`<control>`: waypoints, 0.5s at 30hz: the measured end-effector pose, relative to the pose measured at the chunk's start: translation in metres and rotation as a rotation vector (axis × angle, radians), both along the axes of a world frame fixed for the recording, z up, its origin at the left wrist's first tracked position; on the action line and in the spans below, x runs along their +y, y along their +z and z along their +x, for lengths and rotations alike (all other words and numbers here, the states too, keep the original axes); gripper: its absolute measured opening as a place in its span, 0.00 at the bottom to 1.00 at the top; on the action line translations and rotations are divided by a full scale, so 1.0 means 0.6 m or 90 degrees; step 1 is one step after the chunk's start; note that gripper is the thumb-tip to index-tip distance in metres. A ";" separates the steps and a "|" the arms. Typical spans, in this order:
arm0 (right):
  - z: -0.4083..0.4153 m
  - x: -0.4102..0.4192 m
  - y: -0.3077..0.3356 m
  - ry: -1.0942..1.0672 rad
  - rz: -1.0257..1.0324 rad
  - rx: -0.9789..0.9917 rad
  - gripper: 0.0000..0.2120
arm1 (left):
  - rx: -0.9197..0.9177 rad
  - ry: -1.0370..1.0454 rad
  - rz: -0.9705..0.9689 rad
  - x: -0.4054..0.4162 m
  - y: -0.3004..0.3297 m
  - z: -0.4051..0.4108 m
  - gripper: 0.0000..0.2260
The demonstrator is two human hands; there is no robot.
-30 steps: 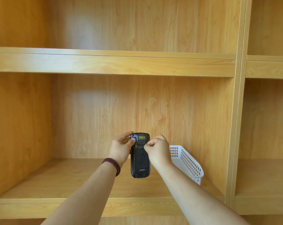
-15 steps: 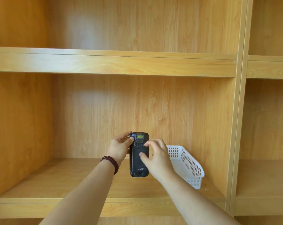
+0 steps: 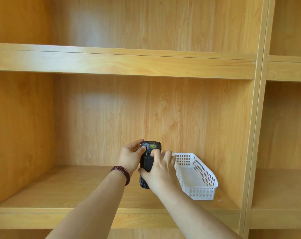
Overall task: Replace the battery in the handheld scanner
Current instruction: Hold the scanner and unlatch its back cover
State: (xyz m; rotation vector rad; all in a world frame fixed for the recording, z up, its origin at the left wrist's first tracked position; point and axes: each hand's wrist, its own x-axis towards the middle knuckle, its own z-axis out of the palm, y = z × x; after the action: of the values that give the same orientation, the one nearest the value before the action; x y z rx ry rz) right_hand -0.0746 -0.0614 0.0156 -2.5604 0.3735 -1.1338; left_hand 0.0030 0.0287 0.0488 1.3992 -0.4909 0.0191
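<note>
A black handheld scanner [image 3: 148, 163] is held upright in the air in front of the middle shelf, its back side with a yellow label facing me. My left hand [image 3: 130, 156], with a dark red bead bracelet at the wrist, grips its upper left edge, thumb on the back near the top. My right hand [image 3: 161, 171] covers the lower right of the back, fingertips pressing just below the label and thumb on the left side of the back cover. The scanner's lower half is mostly hidden by this hand.
A white perforated plastic basket [image 3: 205, 191] sits on the wooden shelf board [image 3: 63, 192] to the right of my hands, close to the vertical divider [image 3: 255, 135]. Another shelf board [image 3: 122, 64] runs above. More wooden compartments lie to the right.
My right hand has shifted down and spread over the scanner's back, from pinching near the top to pressing on the back cover. The left hand and scanner stayed almost still.
</note>
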 end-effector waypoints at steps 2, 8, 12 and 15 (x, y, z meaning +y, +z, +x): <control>0.000 0.001 -0.006 0.000 0.000 -0.017 0.28 | 0.002 0.003 0.001 0.002 0.001 0.004 0.14; 0.003 0.008 -0.020 -0.024 0.012 -0.045 0.31 | 0.010 0.002 -0.009 0.002 0.003 0.015 0.15; 0.006 0.012 -0.022 -0.028 0.025 -0.058 0.29 | 0.011 -0.014 -0.012 -0.006 0.000 0.011 0.15; 0.010 0.005 -0.017 -0.012 0.042 -0.080 0.28 | 0.018 -0.019 -0.021 -0.006 -0.004 0.015 0.15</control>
State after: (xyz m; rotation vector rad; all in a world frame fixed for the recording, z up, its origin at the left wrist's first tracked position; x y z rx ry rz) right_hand -0.0688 -0.0581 0.0054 -2.4204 0.3979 -1.2600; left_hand 0.0120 0.0253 0.0467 1.3580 -0.4864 -0.0165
